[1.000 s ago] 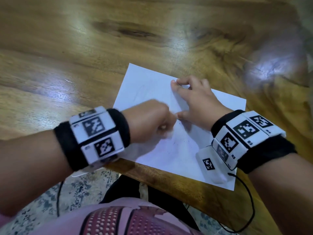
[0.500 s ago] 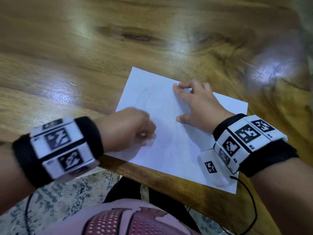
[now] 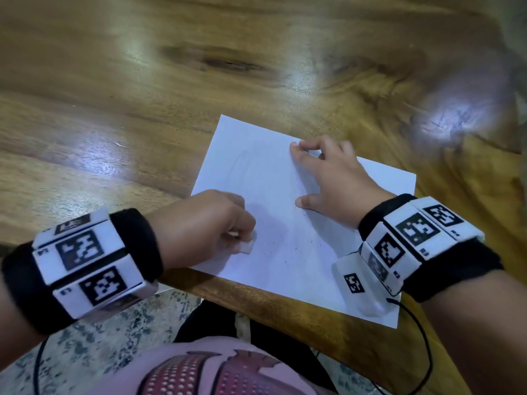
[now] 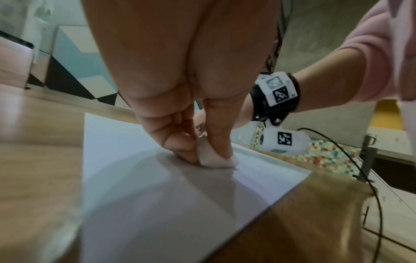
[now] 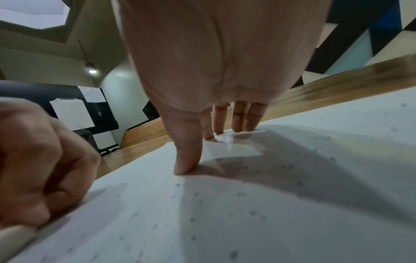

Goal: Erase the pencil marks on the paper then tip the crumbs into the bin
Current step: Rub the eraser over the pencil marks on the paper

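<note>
A white sheet of paper (image 3: 285,201) lies at the near edge of the wooden table (image 3: 142,81). My left hand (image 3: 205,226) pinches a small white eraser (image 3: 247,246) between thumb and fingers and presses it on the paper's near-left part; the left wrist view shows the eraser (image 4: 216,158) touching the sheet. My right hand (image 3: 333,183) lies on the paper with its fingers spread and their tips pressing it down. Small dark eraser crumbs (image 3: 296,248) are scattered between the hands, and the crumbs (image 5: 254,211) show across the sheet in the right wrist view. Faint pencil traces (image 3: 242,163) remain at the far left.
The table's near edge (image 3: 256,297) runs just below the paper, with a patterned floor (image 3: 99,337) and my lap beneath. A black cable (image 3: 425,346) hangs from the right wrist. No bin is in view.
My left hand with the eraser has slid left and toward me, away from the right hand's thumb. The right hand has stayed pressing on the paper.
</note>
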### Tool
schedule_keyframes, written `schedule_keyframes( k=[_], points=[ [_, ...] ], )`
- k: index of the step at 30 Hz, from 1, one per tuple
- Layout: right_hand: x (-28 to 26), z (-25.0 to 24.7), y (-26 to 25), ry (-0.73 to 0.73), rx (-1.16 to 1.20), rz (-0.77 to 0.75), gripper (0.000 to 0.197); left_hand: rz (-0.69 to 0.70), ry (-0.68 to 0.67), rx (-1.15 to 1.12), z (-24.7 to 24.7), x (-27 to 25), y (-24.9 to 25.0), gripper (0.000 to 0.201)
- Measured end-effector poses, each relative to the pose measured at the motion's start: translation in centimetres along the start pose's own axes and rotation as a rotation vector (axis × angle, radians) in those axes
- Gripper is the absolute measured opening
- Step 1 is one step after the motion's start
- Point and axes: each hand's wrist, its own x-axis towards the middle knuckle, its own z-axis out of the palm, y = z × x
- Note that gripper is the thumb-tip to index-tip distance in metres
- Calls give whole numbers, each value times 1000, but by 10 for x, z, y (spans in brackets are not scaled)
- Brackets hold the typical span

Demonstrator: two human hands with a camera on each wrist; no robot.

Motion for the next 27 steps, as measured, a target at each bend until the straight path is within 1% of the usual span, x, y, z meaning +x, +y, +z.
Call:
schedule_keyframes(
  k=[2,5,7,9,10,11,13,14,15,16,19,23,24,26,27],
  points=[
    [0,0,-3,-1,-10,11,81,-40,-18,-17,0,1,-2,7],
    [3,2,-15,64,-33,14,74,-84,-48,-9,-2,3,-2,9],
    [7,5,-24,100,-49,-11,78,-114,-73,-53,-7,3,-1,9],
    [10,8,-29,83,-75,-31,86,-152,-57,-190,-19,6,-2,10],
    [12,8,-29,70,-91,-32,88,-167,-1,-255,-26,10,-4,10],
    [12,8,-29,62,-107,-30,89,-176,88,-272,-35,16,-8,11],
    [13,8,-28,54,-129,-25,88,-201,280,-190,-53,33,-15,12],
    [13,7,-28,50,-131,-23,89,-217,348,-141,-61,43,-17,13],
    [14,7,-28,47,-130,-21,89,-225,384,-99,-67,53,-17,16],
    [14,7,-28,45,-129,-20,90,-230,391,-63,-70,62,-16,18],
    [13,7,-28,52,-120,-14,92,-265,363,3,-74,80,-6,14],
    [13,8,-29,69,-82,-1,92,-284,409,33,-69,81,-5,12],
    [13,8,-29,69,-85,-1,92,-288,374,36,-66,77,-6,11],
    [13,8,-28,65,-89,-5,92,-294,225,20,-63,68,-9,9],
    [12,9,-28,65,-92,-8,92,-297,172,10,-63,65,-9,10]
  ],
)
